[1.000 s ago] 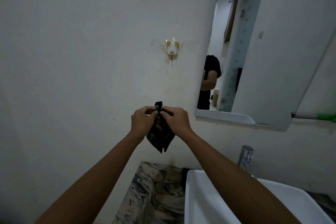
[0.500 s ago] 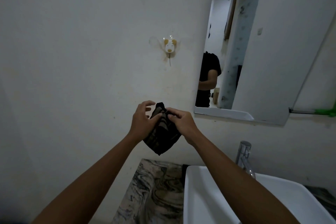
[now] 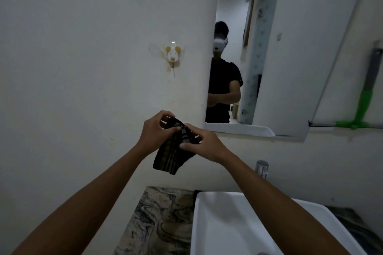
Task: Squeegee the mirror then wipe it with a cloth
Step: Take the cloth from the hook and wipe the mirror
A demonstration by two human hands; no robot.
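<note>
A dark striped cloth point(image 3: 172, 155) hangs in front of the wall, left of the mirror's lower corner. My left hand point(image 3: 155, 132) and my right hand point(image 3: 204, 144) both grip its upper edge, fingers pinched close together. The mirror point(image 3: 290, 51) is fixed to the wall at the upper right and reflects a person in a dark shirt. A green-handled squeegee point(image 3: 361, 107) rests on a glass shelf at the far right, beyond the mirror's edge.
A white sink basin point(image 3: 238, 225) sits below my right arm, with a chrome tap point(image 3: 262, 168) behind it. A marbled counter point(image 3: 159, 223) lies left of the sink. A small animal-shaped hook point(image 3: 173, 56) is stuck on the wall above my hands.
The view has tilted and shifted, showing more of the mirror and the squeegee. My fingers have reworked their grip, and the cloth has spread wider between my hands.
</note>
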